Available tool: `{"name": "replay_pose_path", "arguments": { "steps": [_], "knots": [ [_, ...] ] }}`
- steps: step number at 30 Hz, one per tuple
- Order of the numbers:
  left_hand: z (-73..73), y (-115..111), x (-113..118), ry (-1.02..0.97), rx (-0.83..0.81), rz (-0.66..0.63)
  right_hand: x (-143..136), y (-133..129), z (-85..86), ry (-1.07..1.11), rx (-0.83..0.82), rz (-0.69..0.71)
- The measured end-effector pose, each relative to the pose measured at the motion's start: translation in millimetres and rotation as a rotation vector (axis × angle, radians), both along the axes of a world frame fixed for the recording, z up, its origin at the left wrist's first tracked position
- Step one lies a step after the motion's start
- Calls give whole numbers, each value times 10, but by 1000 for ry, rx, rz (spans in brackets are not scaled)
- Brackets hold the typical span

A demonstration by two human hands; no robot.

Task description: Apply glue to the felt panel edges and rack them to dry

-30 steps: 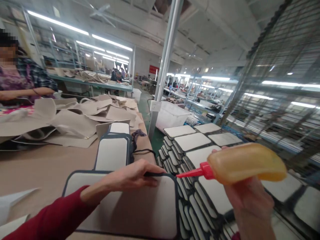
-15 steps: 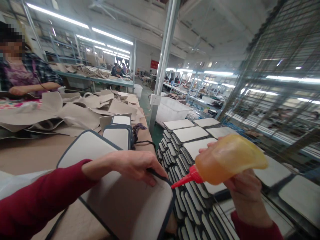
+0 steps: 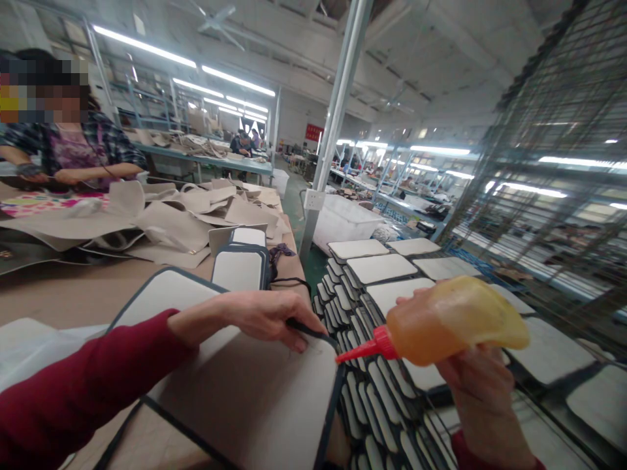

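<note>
Single head-worn view, forward and down over both hands [image 3: 267, 316].

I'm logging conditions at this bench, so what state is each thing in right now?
Squeeze bottle: tilted nozzle-down, partly filled with amber liquid, in the right hand
Red nozzle: fitted, tip at the held panel's edge; flow cannot be told
Held panel: dark-edged, gripped at its rim by the left hand
Beige pieces: loosely heaped
Ceiling lights: lit
Ceiling fan: spinning or stopped, cannot tell

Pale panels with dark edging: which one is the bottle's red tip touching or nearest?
The panel under the left hand; only its edge meets the tip.
</note>
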State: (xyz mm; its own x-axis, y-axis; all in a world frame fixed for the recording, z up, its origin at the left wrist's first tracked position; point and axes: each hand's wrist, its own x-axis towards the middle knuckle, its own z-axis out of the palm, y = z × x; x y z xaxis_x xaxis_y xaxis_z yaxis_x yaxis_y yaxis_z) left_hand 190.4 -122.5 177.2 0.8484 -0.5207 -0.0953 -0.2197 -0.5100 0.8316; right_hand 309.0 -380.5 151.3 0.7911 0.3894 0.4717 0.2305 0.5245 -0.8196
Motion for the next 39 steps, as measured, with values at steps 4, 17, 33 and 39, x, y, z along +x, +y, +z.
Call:
{"name": "replay_pose_path", "arguments": {
  "steps": [4, 17, 33, 39],
  "knots": [
    [-82, 81, 32, 80, -134, 18, -13, 45, -62, 12, 51, -71],
    [-211, 265, 144, 193, -326, -2, -9, 129, -209, 60, 69, -77],
    [-292, 388, 231, 315, -416, 18, -44, 11, -366, 111, -29, -49],
    [-316, 443, 246, 354, -433, 63, -68, -29, -450, 70, -77, -94]
  ]
}}
